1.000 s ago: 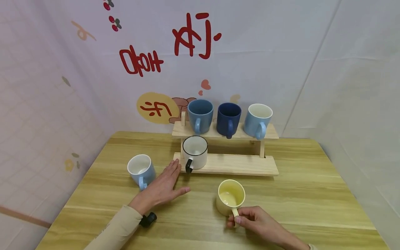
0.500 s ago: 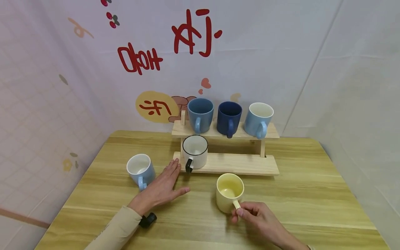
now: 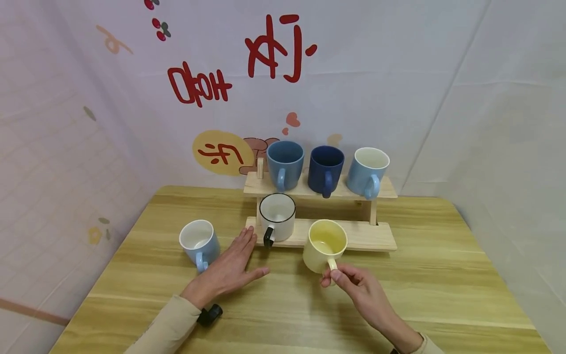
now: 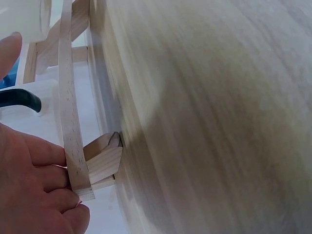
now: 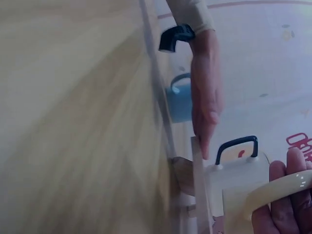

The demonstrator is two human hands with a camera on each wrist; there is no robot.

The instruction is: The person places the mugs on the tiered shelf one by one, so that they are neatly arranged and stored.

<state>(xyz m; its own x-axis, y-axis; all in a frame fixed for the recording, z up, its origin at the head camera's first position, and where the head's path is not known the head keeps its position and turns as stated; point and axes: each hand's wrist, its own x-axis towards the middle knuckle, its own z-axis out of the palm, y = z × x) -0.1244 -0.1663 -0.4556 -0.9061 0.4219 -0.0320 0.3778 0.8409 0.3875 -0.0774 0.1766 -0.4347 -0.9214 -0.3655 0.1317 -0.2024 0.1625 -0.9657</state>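
Note:
My right hand [image 3: 362, 295] pinches the handle of a yellow mug [image 3: 315, 258]. The mug is upright, just in front of the lower board of a wooden two-tier rack [image 3: 367, 237], and looks raised off the table. In the right wrist view, the pale handle [image 5: 280, 191] lies against my fingers. With fingers extended, my left hand [image 3: 230, 270] touches the left end of the lower board; the left wrist view shows its fingertips at the board's edge. Beside it on that board stands a white mug [image 3: 283, 223] with a black rim and black handle.
The rack's upper board bears a grey-blue mug [image 3: 289, 169], a navy mug [image 3: 325, 172] and a light blue mug [image 3: 362, 177]. Another light blue mug [image 3: 210, 246] stands on the table left of the rack, close to my left forearm. A printed cloth hangs behind.
My right hand has carried the yellow mug up and forward from the table, up to the front of the lower board. My left hand has stayed in place.

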